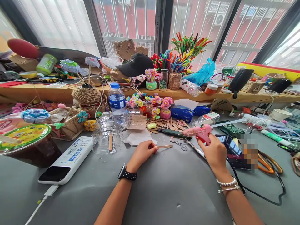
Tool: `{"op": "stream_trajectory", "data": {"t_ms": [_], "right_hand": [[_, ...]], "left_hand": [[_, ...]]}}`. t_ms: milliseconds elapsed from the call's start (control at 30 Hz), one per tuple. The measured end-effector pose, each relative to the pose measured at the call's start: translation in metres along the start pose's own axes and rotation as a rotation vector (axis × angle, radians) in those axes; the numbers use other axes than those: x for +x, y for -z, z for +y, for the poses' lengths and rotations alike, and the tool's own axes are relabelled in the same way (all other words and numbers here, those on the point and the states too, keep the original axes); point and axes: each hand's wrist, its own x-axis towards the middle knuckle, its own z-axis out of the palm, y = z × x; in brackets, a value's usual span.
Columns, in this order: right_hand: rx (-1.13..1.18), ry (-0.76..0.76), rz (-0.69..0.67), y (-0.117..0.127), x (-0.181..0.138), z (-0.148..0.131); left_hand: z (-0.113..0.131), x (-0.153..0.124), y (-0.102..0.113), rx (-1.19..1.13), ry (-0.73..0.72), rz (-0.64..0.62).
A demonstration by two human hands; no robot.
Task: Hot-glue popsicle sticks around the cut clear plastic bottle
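Between the closed fingers of my left hand (143, 153) is a wooden craft stick (165, 146), pointing right just above the grey table. My right hand (214, 152) grips a pink hot glue gun (202, 132); its nozzle points left and a clear glue stick (228, 122) juts from its back. Small scissors (181, 144) lie between my hands, beyond the craft stick's tip. To the left, a cut clear plastic bottle (103, 132) lies on its side with one craft stick (110, 142) on it. Behind my left hand is a white tissue (138, 136).
A white power bank (67, 159) and a lidded drink cup (30, 147) stand at left. Loose craft sticks (174, 125), a water bottle (116, 100) and a blue tissue pack (181, 114) are farther back. At right lie a phone (228, 145) and a black cable (262, 196).
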Motion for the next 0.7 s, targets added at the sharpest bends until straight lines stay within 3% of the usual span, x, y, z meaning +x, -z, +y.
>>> {"op": "stream_trajectory", "data": {"t_ms": [133,333,700], "right_hand": [[0.065,-0.098,0.007,0.004,0.003,0.000],[0.161,-0.171,-0.121,0.008,0.003,-0.008],[0.120,0.124,-0.154,-0.004,-0.014,-0.054]], "left_hand": [[0.000,0.000,0.000,0.012,-0.014,0.013],[-0.003,0.000,-0.001,0.027,-0.011,0.029],[-0.004,0.002,-0.003,0.051,-0.056,0.045]]}}
